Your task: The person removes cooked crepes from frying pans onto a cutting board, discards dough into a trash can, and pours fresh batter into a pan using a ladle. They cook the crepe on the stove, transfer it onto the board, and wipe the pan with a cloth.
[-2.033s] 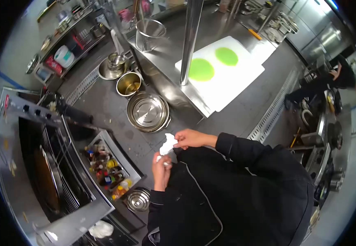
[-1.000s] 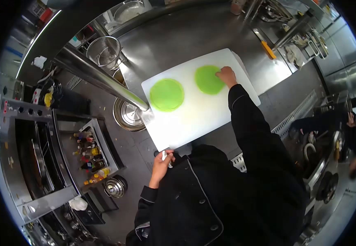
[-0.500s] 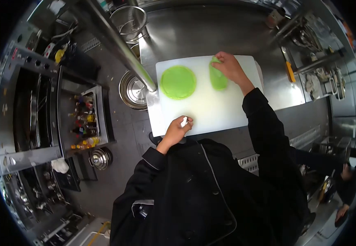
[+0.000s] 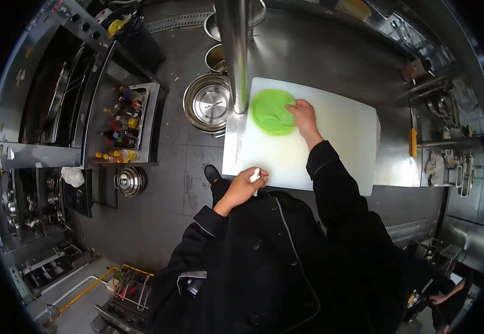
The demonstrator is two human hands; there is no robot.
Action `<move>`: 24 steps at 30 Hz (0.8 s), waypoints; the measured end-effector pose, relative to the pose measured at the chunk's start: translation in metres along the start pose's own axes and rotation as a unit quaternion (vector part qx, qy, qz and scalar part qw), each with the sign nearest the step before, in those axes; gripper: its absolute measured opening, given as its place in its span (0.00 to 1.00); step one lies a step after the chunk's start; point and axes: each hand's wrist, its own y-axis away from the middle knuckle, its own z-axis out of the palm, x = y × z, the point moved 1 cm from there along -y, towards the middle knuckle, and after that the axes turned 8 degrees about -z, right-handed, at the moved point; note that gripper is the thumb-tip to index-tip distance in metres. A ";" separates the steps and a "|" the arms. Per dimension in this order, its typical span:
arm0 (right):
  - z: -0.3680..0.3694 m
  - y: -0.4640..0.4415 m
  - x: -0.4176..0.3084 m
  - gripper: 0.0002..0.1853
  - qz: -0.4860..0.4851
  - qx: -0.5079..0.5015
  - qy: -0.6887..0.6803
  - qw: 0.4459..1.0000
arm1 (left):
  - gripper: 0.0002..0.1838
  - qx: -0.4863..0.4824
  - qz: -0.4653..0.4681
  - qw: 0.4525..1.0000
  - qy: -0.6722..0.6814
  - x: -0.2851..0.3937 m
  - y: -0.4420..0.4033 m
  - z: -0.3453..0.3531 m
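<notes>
On the left part of the white board (image 4: 331, 145) lies a round green sheet (image 4: 271, 114), with a second green piece over or against it; where one ends and the other begins is hard to tell. The fingertips of my right hand (image 4: 303, 118) pinch the green piece at its right edge. My left hand (image 4: 246, 186) is closed around a crumpled white tissue (image 4: 255, 176) at the board's near left edge.
A metal post (image 4: 234, 61) rises beside the board's left side. Large steel pots (image 4: 207, 104) stand on the floor to the left. An orange-handled knife (image 4: 413, 139) lies right of the board. Another person (image 4: 448, 298) is at the lower right.
My right hand has carried the right green piece leftward to the other one. Earlier, it left the tissue with my left hand and took hold of the piece. The camera view has shifted.
</notes>
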 end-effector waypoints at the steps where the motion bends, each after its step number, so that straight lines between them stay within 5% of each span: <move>1: -0.001 0.000 0.001 0.09 -0.004 0.011 0.024 1.000 | 0.08 0.005 0.001 1.000 0.003 -0.001 0.001 -0.004; 7: 0.005 -0.002 -0.026 0.09 -0.031 -0.022 0.159 0.987 | 0.08 -0.001 -0.005 0.999 0.040 -0.004 0.007 -0.018; 13: 0.026 0.000 -0.070 0.09 0.091 -0.036 0.028 0.995 | 0.11 0.067 0.099 0.991 -0.062 0.021 -0.027 -0.017; 15: 0.028 -0.004 -0.071 0.09 0.099 -0.044 0.000 0.994 | 0.14 0.294 0.153 0.876 -0.352 0.065 -0.027 -0.009; 16: 0.028 -0.005 -0.069 0.09 0.104 -0.040 -0.015 0.994 | 0.14 0.292 0.153 0.877 -0.349 0.071 -0.040 -0.007; 18: 0.030 -0.005 -0.065 0.09 0.112 -0.035 -0.047 0.992 | 0.15 0.354 0.360 0.754 -0.420 0.083 -0.061 -0.005; 24: 0.005 0.002 -0.053 0.10 0.113 -0.033 -0.031 0.993 | 0.16 0.344 0.367 0.730 -0.462 0.083 -0.096 -0.006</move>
